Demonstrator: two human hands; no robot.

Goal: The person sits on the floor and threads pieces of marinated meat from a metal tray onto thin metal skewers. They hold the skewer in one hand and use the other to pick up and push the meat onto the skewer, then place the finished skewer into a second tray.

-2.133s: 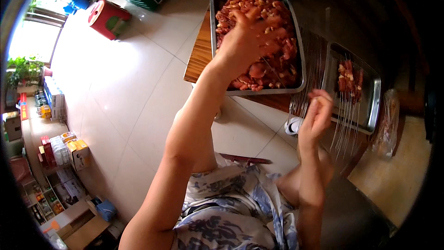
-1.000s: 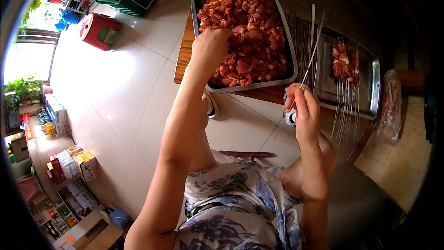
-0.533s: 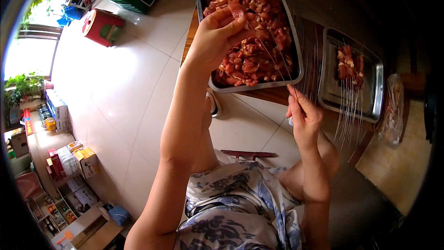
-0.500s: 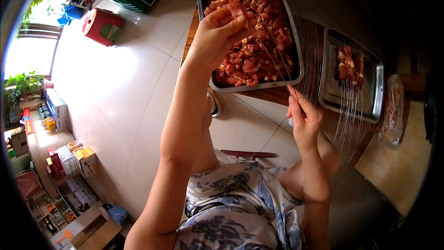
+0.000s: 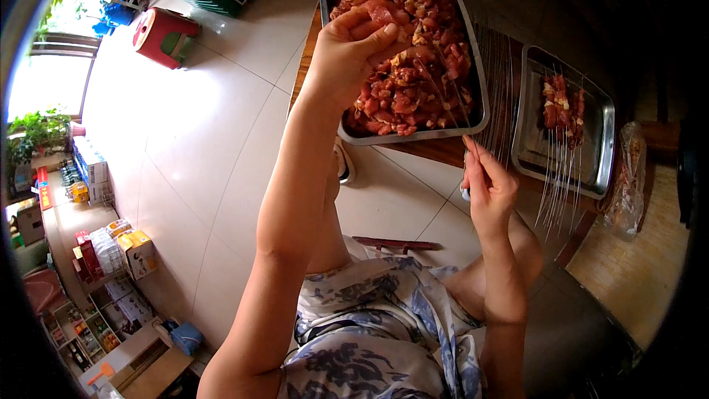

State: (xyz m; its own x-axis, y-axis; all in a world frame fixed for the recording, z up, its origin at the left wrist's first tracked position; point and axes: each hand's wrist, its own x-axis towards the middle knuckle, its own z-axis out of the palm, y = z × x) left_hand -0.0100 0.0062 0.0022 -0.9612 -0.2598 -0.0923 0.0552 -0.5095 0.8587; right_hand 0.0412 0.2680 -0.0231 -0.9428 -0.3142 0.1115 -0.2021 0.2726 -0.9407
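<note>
My left hand [image 5: 353, 52] is over the large metal tray [image 5: 413, 137], its fingers closed on a piece of raw meat [image 5: 385, 12]. Cut red meat [image 5: 391, 107] with a few pale bits fills this tray. Beyond its near right corner, my right hand [image 5: 490, 183] pinches thin metal skewers [image 5: 452, 107], which slant up and left across the meat toward my left hand. Whether their tips touch the held piece is hard to see. On the right, a smaller metal tray [image 5: 607, 155] holds several loaded meat skewers [image 5: 563, 109], their bare ends hanging over its near edge.
Bare metal skewers [image 5: 496, 81] lie in a row on the wooden table [image 5: 432, 151] between the trays. A clear plastic bag [image 5: 628, 192] is right of the small tray. A red stool [image 5: 159, 37] stands on the tiled floor at far left, with stocked shelves [image 5: 96, 332] at lower left.
Both hands stay in nearly the same place with the same grip. The skewers in my right hand have shifted slightly against the meat, and the whole view has moved a little.
</note>
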